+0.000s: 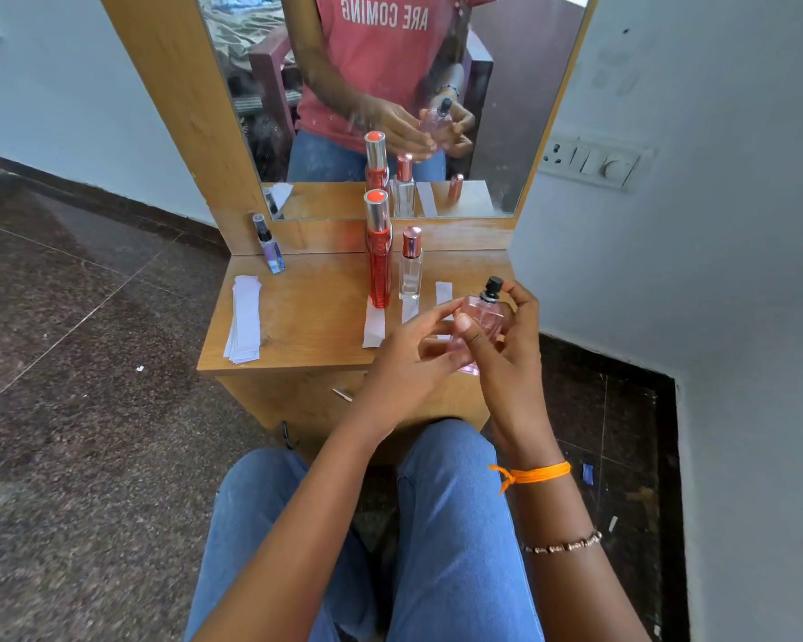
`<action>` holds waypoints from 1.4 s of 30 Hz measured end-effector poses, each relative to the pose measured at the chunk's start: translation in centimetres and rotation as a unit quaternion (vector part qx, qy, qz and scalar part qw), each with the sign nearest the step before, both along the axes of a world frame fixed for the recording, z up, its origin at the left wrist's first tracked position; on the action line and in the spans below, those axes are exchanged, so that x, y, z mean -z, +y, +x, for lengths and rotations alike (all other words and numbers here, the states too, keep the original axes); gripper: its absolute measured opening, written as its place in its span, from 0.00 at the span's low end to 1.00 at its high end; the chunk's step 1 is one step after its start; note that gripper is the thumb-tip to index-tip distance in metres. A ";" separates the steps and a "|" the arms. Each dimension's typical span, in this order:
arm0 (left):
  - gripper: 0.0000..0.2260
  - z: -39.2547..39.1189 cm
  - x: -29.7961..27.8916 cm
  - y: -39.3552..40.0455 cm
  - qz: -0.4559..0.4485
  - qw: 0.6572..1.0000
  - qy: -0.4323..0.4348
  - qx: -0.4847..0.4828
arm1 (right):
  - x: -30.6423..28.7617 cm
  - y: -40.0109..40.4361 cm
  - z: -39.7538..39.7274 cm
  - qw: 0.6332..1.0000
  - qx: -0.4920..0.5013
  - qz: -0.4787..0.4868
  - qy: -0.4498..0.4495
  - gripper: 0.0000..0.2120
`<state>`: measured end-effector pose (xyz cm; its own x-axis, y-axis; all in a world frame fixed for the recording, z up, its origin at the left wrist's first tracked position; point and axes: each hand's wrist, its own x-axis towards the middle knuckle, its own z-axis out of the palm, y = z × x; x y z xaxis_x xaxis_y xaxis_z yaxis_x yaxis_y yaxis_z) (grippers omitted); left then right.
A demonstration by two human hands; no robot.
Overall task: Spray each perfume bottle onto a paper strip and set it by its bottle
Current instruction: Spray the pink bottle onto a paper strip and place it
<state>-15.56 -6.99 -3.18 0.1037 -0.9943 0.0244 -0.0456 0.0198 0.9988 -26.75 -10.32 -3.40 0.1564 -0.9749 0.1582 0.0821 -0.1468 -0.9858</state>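
A wooden dressing table [307,326] with a tall mirror [506,85] fills the centre of the frame, set against pale blue walls [738,224]. A switchboard [594,162] sits at right; speckled dark stone floor [89,386] spreads lower left.

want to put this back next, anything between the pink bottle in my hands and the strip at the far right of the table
Nothing visible does. The pink glass bottle hangs right over the white paper strip; the clear bottle stands to the left.
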 end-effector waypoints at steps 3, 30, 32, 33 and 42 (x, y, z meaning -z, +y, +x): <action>0.21 0.1 0.5 0.0 -0.018 0.998 -0.013 -0.055 | -0.1 -0.3 -0.1 0.999 -0.032 -0.010 0.035 0.20; 0.23 2.3 0.8 0.9 0.021 0.989 -0.081 -0.118 | -5.2 -3.9 0.1 0.958 -0.159 -0.138 0.195 0.14; 0.22 2.4 0.7 1.0 0.018 0.990 -0.083 -0.117 | -5.4 -3.8 -0.1 0.961 -0.161 -0.128 0.187 0.14; 0.22 2.3 0.7 1.0 0.015 0.990 -0.082 -0.114 | -5.5 -3.8 -0.1 0.963 -0.159 -0.122 0.181 0.14; 0.19 1.7 0.6 0.7 -0.001 0.992 -0.064 -0.107 | -4.2 -2.8 -0.4 0.976 -0.106 -0.082 0.170 0.15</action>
